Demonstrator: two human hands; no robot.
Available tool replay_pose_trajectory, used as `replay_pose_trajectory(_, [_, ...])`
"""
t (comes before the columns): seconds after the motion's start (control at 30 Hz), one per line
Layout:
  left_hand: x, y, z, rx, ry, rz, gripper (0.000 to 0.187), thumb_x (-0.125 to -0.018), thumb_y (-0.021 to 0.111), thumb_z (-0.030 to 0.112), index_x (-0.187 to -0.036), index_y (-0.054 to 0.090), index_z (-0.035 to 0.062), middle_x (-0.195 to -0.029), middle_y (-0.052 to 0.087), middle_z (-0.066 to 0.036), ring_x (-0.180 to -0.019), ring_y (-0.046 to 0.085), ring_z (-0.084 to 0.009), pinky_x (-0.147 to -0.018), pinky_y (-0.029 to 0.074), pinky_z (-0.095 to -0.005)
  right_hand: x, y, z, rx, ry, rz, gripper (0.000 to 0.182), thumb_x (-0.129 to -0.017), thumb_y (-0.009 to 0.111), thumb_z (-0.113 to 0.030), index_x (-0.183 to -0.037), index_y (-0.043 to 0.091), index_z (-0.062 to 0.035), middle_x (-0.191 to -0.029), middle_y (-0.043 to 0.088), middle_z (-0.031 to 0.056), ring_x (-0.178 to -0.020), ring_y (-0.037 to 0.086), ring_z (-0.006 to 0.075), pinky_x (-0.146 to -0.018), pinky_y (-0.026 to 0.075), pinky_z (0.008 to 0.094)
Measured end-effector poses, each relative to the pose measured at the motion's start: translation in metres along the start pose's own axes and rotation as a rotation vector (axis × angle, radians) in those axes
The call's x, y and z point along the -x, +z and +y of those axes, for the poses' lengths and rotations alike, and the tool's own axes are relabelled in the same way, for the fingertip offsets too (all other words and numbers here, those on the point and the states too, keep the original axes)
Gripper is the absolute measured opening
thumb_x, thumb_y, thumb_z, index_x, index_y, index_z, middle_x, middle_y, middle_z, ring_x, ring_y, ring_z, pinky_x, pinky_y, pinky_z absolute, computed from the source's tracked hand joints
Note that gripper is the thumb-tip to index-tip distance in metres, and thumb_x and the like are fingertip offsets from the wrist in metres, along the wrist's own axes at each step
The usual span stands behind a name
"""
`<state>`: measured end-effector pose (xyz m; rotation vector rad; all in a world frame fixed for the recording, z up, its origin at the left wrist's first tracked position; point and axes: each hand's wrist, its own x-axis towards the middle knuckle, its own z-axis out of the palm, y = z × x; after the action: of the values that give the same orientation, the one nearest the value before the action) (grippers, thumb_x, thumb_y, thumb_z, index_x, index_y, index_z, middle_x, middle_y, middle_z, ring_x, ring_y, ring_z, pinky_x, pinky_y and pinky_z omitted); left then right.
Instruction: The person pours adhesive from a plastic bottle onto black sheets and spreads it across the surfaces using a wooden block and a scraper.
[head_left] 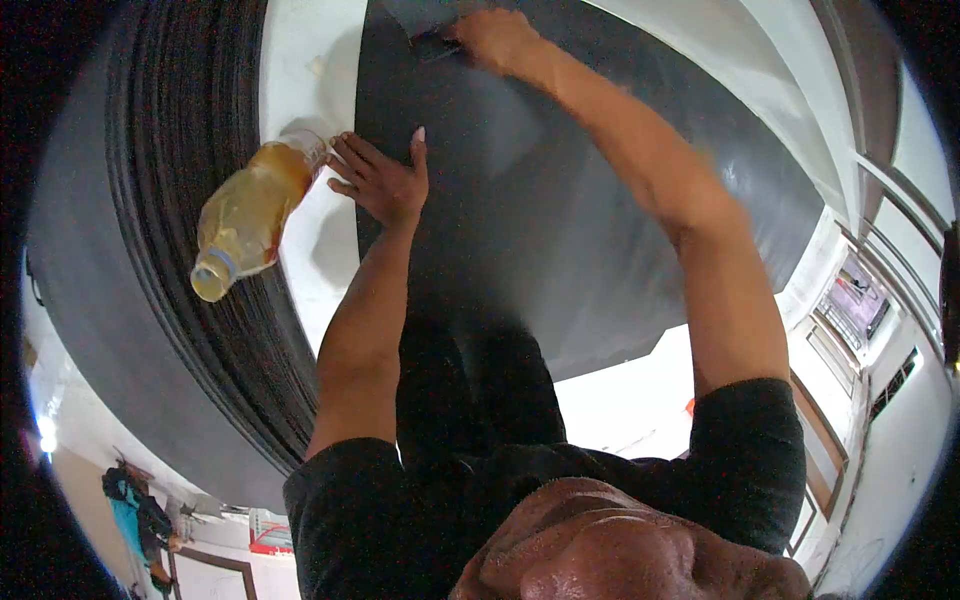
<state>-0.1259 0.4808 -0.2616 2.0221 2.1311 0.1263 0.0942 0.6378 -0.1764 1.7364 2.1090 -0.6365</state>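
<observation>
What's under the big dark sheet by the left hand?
White surface shows beside the sheet, near the left hand. Whether it continues underneath, can't tell; the sheet covers that.

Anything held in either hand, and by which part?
Right hand: a dark item, seemingly a cloth, held by its right end; exact finger placement unclear. Left hand: nothing gripped, fingers spread beside the base of the bottle.

A teal and black bundle [138, 512] sat at the lower left, below a bright light [46, 435]. Pale metal rails [903, 205] ran along the right side, above a brown frame [826, 440].
</observation>
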Motion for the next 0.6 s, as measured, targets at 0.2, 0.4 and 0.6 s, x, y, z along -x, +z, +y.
replay_pose_trajectory(0.2, [0.000,0.009,-0.004,0.058,-0.018,0.002,0.082,-0.099,0.041,0.053,-0.150,0.026,-0.0100,-0.159,0.022,-0.028,-0.147,0.017,-0.0500,-0.115,0.013,-0.0670,0.062,0.062,-0.039,0.069,0.022,-0.019,0.036,-0.090,0.054,-0.013,-0.122,0.066,-0.0239,-0.118,0.067,0.0097,-0.104,0.069,0.0351,-0.087,0.056,0.0501])
replay_pose_trajectory(0.4, [0.056,0.005,-0.059,0.193,0.106,-0.015,0.079,-0.100,0.042,0.049,-0.153,0.022,-0.0061,-0.162,0.018,-0.025,-0.150,0.012,-0.0454,-0.119,0.011,-0.0604,0.146,0.105,-0.069,0.037,0.079,0.018,0.038,-0.092,0.054,-0.014,-0.128,0.061,-0.0221,-0.127,0.063,0.0064,-0.117,0.063,0.0309,-0.093,0.053,0.0492])
replay_pose_trajectory(0.6, [0.145,-0.020,-0.095,0.055,0.033,-0.109,0.081,-0.100,0.039,0.054,-0.154,0.024,-0.0047,-0.162,0.019,-0.024,-0.150,0.016,-0.0434,-0.119,0.013,-0.0594,0.272,0.205,-0.075,-0.069,0.230,0.348,0.064,-0.083,0.065,-0.009,-0.144,0.048,-0.0166,-0.144,0.052,0.0095,-0.131,0.051,0.0357,-0.102,0.048,0.0502])
